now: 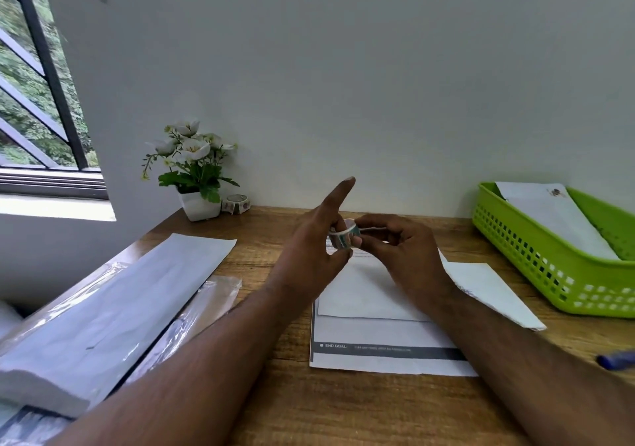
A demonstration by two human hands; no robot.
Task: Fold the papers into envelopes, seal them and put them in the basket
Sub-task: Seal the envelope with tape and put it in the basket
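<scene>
over at three o'clock the green basket [536,256] holds one sealed envelope [556,222], its edge cut off. centrally, left hand [316,239] and right hand [402,249] both pinch a tape roll [343,234] above the folded paper [371,291] on the desk [343,411]; its print is unreadable.

1 head-worn view, facing forward and down, close over the wooden desk [343,411], wall behind
</scene>
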